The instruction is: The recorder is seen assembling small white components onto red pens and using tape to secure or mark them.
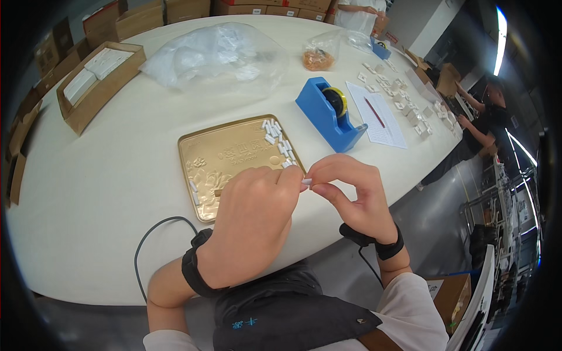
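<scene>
Between the fingertips of both hands is a small white cylindrical piece [307, 182], partly hidden by the fingers. My left hand [257, 205] is closed in a pinch at its left end, above the near right part of a gold metal tray [228, 155]. From the right, my right hand [354, 190] pinches the same piece with thumb and forefinger. Several similar white cylinders [283, 147] lie along the tray's right side. A couple more cylinders [194, 192] rest at its left edge. Each wrist wears a black strap with a cable.
Beyond my right hand stands a blue tape dispenser [331, 117], beside a paper sheet [386, 123] with a dark red pen [374, 112]. Plastic bags [222, 58] and a cardboard box of white packs [88, 111] lie farther back. Small white parts [404, 99] cover the right side; other people work beyond.
</scene>
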